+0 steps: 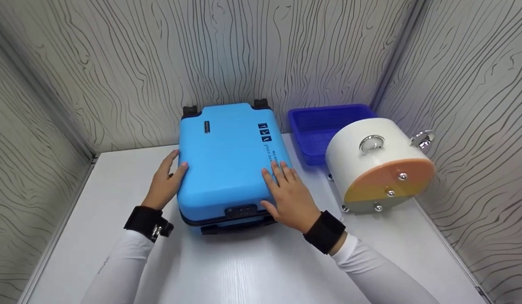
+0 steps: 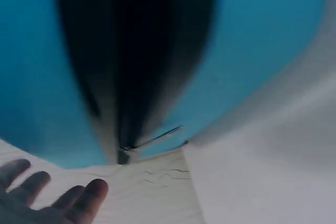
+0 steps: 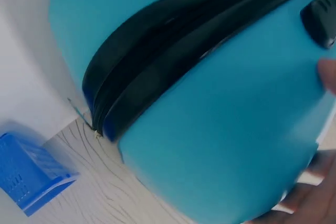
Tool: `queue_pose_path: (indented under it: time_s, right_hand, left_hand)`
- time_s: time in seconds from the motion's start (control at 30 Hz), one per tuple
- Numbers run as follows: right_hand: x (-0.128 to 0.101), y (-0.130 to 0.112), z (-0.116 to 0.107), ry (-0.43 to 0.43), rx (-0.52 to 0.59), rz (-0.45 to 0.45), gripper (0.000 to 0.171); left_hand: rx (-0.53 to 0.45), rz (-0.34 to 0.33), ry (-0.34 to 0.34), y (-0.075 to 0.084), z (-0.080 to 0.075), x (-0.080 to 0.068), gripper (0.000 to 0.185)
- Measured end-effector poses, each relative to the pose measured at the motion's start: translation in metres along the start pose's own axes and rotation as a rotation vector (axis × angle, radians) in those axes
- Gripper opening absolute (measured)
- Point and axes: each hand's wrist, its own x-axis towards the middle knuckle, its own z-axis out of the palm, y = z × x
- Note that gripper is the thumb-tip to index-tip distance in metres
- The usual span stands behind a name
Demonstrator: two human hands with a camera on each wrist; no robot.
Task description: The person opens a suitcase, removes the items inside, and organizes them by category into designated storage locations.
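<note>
Small hard-shell suitcase (image 1: 227, 158), bright blue, lying flat on the white desk (image 1: 244, 266) near the back wall. Shell finely ribbed, printed badges and lettering along its right edge, black zipper band round the middle, black wheels at the far end, a dark lock and handle at the near end. Left hand (image 1: 166, 181) laid against the left side, grip released, fingers straight. Right hand (image 1: 288, 196) flat on the top right corner, grip likewise released. Just beside, to the right: dark blue basket (image 1: 324, 126) and white cylindrical container (image 1: 377, 162).

The suitcase (image 1: 227, 160) lies flat on the table (image 1: 252, 266) — basket (image 1: 324, 126) and drum (image 1: 377, 164) to its right.
</note>
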Motion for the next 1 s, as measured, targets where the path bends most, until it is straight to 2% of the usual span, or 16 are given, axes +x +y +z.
queue_pose_path:
  time_s: [0.13,0.23,0.33,0.53,0.67,0.83,1.0]
  right_hand:
    - [-0.006,-0.011,0.006,0.053,-0.055,0.029,0.075]
    - [-0.012,-0.013,0.010,0.089,-0.064,0.023,0.072]
    - [-0.015,-0.009,0.012,0.113,-0.062,0.004,0.071]
    - [-0.014,0.003,0.015,0.149,-0.055,-0.043,0.071]
    - [-0.015,0.010,0.016,0.160,-0.010,-0.064,0.070]
    - [-0.016,0.026,0.017,0.137,0.069,-0.110,0.070]
    - [-0.017,0.047,0.017,0.098,0.168,-0.142,0.071]
  left_hand:
    - [0.112,0.215,-0.045,0.009,0.002,0.006,0.060]
    - [0.155,0.294,-0.073,0.006,0.005,0.006,0.051]
    - [0.159,0.321,-0.089,0.003,0.008,0.003,0.050]
    - [0.177,0.350,-0.056,0.006,0.013,-0.003,0.052]
    - [0.164,0.350,-0.033,0.006,0.018,-0.009,0.056]
    - [0.099,0.339,-0.003,0.005,0.029,-0.027,0.061]
    - [0.114,0.364,0.044,0.005,0.044,-0.052,0.062]
